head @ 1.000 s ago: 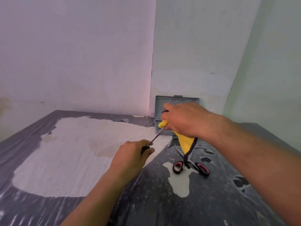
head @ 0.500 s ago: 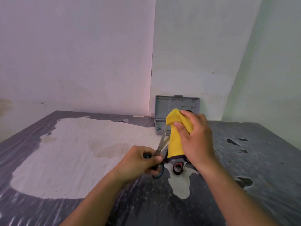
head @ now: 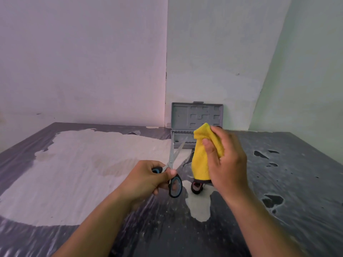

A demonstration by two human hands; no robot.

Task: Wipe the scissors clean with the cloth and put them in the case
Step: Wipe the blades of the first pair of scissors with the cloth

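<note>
Steel-bladed scissors (head: 171, 160) with black handle loops lined in blue are held above the tabletop, blades slightly parted in a narrow V and pointing up and away toward the case. The left hand (head: 146, 179) is closed around the upper handle loop, thumb pressed near the pivot, while the lower oval loop hangs free below the fingers. Just to the right, apart from the blades, the right hand (head: 225, 162) pinches a yellow cloth (head: 201, 160), a soft, napped fabric bunched at the top between thumb and fingers and hanging in a loose fold with a dark trim along its lower edge. Beneath that hanging edge, a second pair of scissors (head: 197, 188) lies on the table, only one dark loop with a pinkish lining showing; the rest is hidden by cloth and hand. Behind both hands stands the grey plastic case (head: 196, 117), open, its moulded lid with rectangular recesses upright against the wall corner and its ribbed tray flat on the surface, partly covered by the cloth. The table (head: 278, 182) is wrapped in dark, glossy, wrinkled film, torn away in a large irregular pale patch (head: 83, 173) at left and smaller patches elsewhere. Plain matte walls (head: 83, 62) meet in a corner behind the case.
</note>
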